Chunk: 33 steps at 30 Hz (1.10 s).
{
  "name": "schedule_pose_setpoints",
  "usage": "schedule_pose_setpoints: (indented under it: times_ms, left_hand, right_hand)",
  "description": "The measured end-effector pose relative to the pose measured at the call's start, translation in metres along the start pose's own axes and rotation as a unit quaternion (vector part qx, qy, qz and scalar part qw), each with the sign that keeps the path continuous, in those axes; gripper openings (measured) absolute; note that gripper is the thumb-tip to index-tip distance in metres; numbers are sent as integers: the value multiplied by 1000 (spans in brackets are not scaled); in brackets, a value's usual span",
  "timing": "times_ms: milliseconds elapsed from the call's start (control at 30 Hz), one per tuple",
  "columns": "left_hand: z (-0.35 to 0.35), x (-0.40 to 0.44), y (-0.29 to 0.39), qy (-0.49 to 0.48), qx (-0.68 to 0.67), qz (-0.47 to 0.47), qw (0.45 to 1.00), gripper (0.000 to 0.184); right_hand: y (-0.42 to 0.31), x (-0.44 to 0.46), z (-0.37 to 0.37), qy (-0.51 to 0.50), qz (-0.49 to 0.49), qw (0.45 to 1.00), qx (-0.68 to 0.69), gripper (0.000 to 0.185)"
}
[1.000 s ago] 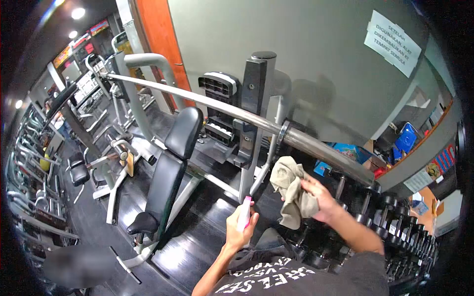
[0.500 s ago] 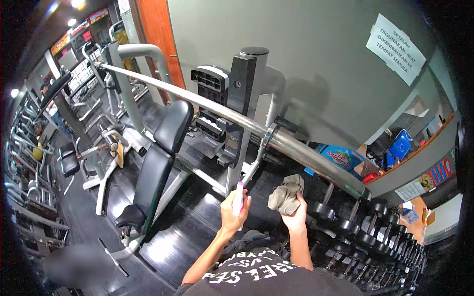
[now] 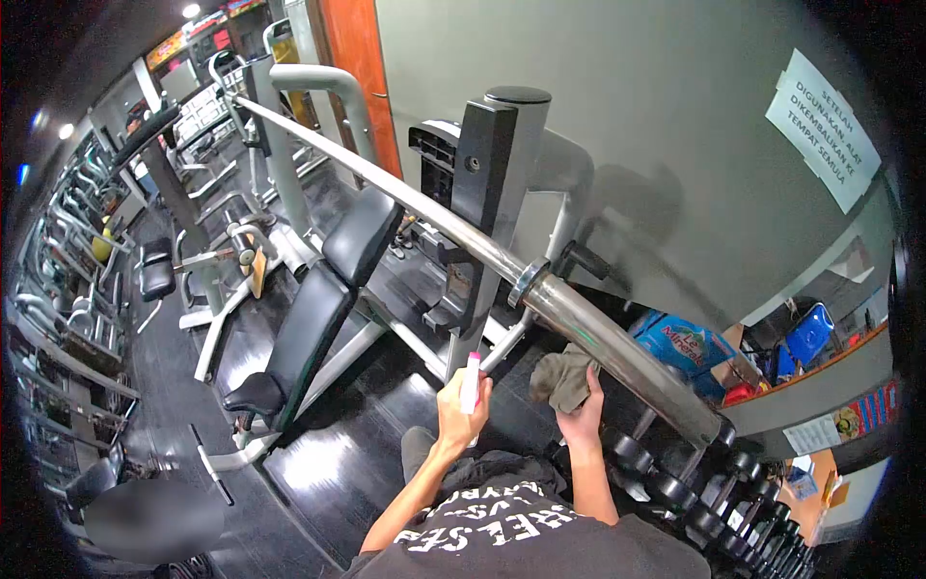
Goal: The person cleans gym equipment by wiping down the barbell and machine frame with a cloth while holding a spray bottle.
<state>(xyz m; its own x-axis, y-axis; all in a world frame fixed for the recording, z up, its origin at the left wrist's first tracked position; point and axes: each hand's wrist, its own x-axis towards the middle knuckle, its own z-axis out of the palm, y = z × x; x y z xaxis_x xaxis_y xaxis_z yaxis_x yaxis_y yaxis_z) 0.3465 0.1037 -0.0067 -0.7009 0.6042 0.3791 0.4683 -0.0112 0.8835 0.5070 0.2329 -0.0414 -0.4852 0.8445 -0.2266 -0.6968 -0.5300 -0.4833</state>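
Observation:
My left hand (image 3: 463,410) is closed around a white and pink bottle (image 3: 471,383), held upright in front of my shirt. In my right hand (image 3: 581,410) is a crumpled grey-brown cloth (image 3: 562,376), gripped just below the thick end of a barbell (image 3: 617,352). The barbell rests across a rack upright (image 3: 482,183) and reaches away to the upper left. Neither hand touches the bar. A black padded bench (image 3: 313,318) stands to the left of my hands.
Rows of dumbbells (image 3: 675,487) lie at the lower right, beside my right arm. A blue box (image 3: 680,343) is behind the bar's end. A paper sign (image 3: 825,130) hangs on the grey wall (image 3: 627,77). More gym machines (image 3: 207,261) fill the left side.
The right hand has drawn in from the right with the cloth, which is more bunched up now. The left hand keeps its hold on the bottle. The view has shifted slightly.

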Motion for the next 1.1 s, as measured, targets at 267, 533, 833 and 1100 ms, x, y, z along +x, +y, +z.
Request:
schedule_pose_setpoints:
  times_ms: [267,533,833,1100]
  left_hand:
    - [12,24,19,22,17,73,997,11]
    - [16,5,23,19,-34,50,998,14]
    - [-21,-40,-4,29,62,-6,998,14]
    - [-29,-27,12,-21,-17,-36,999,12]
  right_hand:
    - [31,65,4,139,12,989,-48,31]
    - [35,154,90,24,-280,941,-187,39]
    - [132,139,79,-70,-454,589,-665,32]
    - [152,111,-23,-66,-221,747,-624,35]
